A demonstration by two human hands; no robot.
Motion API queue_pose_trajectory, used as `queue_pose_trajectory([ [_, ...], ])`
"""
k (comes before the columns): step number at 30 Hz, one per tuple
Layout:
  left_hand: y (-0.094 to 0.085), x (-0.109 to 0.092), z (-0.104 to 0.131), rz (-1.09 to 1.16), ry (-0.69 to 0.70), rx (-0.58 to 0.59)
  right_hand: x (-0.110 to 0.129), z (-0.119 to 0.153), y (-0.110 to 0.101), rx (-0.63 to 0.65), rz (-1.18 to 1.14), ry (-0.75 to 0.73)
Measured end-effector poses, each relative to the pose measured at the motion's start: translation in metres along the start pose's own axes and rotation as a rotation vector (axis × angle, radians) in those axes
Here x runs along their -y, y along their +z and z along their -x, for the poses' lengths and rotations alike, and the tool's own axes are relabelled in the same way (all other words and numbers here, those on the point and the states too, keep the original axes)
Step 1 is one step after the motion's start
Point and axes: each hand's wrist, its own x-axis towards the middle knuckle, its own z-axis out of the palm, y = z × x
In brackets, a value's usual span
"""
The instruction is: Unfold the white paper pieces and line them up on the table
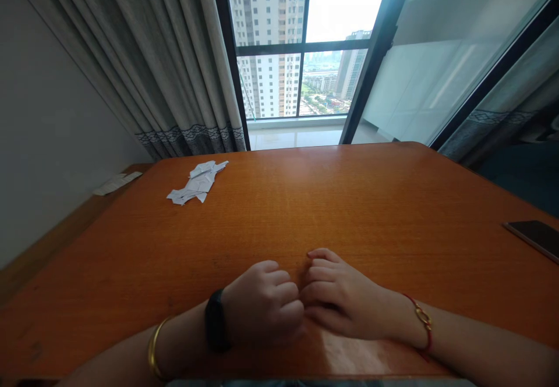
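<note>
My left hand [264, 304] is curled into a fist over the near part of the orange-brown wooden table [349, 201], its knuckles up and nothing visible in it. Against its right side rests my right hand [338, 297], palm down, fingers bent toward the left hand with small gaps between some of them; no object shows in it. A black band [216, 321] and a gold bangle [155, 349] are on the left arm. The right wrist wears a red cord bracelet [423, 317] with a gold ring. Both palms are hidden.
Torn, crumpled white paper [198, 183] lies at the table's far left. A dark phone [535, 237] sits at the right edge. More white paper [117, 183] is on a ledge by the left wall. Beyond the table are a grey curtain [174, 55] and a window.
</note>
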Motion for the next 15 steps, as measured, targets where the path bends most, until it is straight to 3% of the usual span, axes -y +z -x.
queue_pose_trajectory([
  [4,-0.009,0.01,0.0,0.815,-0.404,0.009,0.002,-0.002,-0.005,-0.052,-0.01,0.009],
  [6,-0.014,0.016,0.0,0.917,-0.537,-0.033,0.003,-0.002,-0.007,-0.047,-0.009,0.012],
  [9,-0.023,0.031,-0.001,0.597,-0.622,-0.127,0.004,-0.002,-0.007,-0.032,-0.013,0.014],
  [11,-0.032,0.051,-0.002,0.35,-0.6,-0.14,0.004,-0.002,-0.007,-0.032,-0.018,0.015],
  [15,-0.055,0.128,0.008,-0.363,-0.533,-0.085,0.001,-0.002,-0.005,-0.041,-0.026,0.011],
])
